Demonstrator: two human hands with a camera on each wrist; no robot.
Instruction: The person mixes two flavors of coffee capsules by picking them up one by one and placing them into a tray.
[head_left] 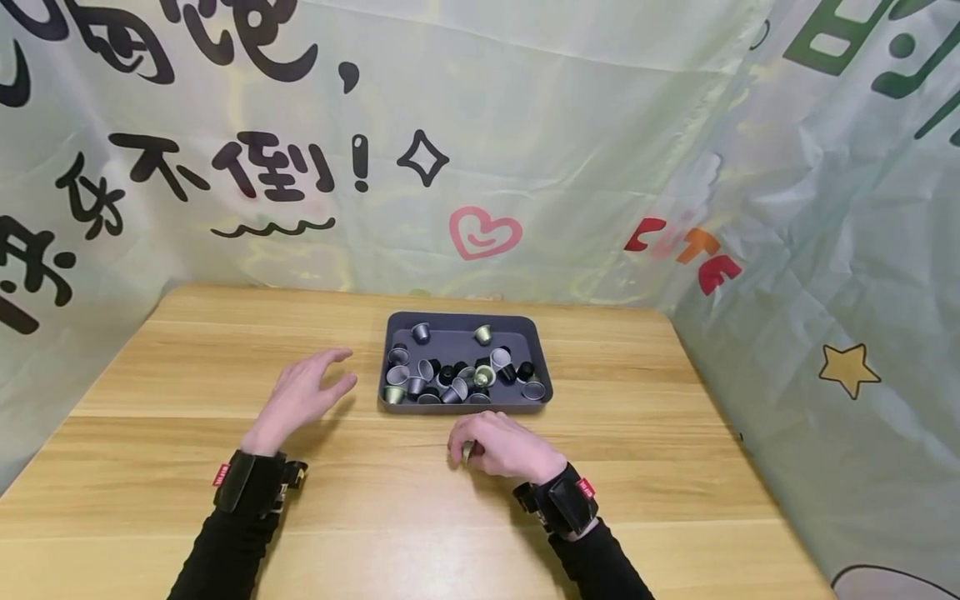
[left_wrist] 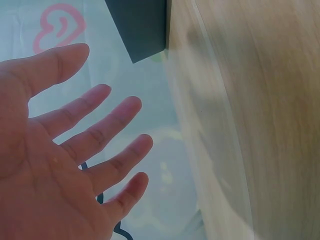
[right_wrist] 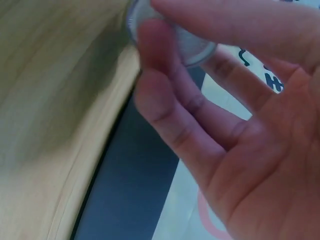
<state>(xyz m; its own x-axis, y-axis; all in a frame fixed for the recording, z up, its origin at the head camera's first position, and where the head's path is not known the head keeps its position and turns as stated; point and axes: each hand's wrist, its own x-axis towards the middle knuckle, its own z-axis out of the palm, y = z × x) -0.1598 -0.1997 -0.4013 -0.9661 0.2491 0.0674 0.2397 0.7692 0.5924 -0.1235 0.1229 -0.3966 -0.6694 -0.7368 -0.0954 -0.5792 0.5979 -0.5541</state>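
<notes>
Between the thumb and fingers of my right hand [head_left: 506, 446] is a coffee capsule [head_left: 468, 451], pinched just in front of the tray. Its round silvery lid [right_wrist: 192, 47] shows in the right wrist view, partly covered by the fingers. A dark grey rectangular tray [head_left: 450, 323] holds several coffee capsules, mostly black, grey and silver, with a few pale gold ones. Most lie bunched along its near side; a grey capsule [head_left: 422, 332] and a gold capsule [head_left: 483, 335] sit farther back. My left hand [head_left: 303, 398] hovers left of the tray, fingers spread and holding nothing.
The tray stands on a light wooden table [head_left: 360, 517], toward its far edge. A pale printed curtain [head_left: 540, 125] hangs behind the table and along its sides. Black wrist bands [head_left: 251, 483] with camera mounts sit on both wrists.
</notes>
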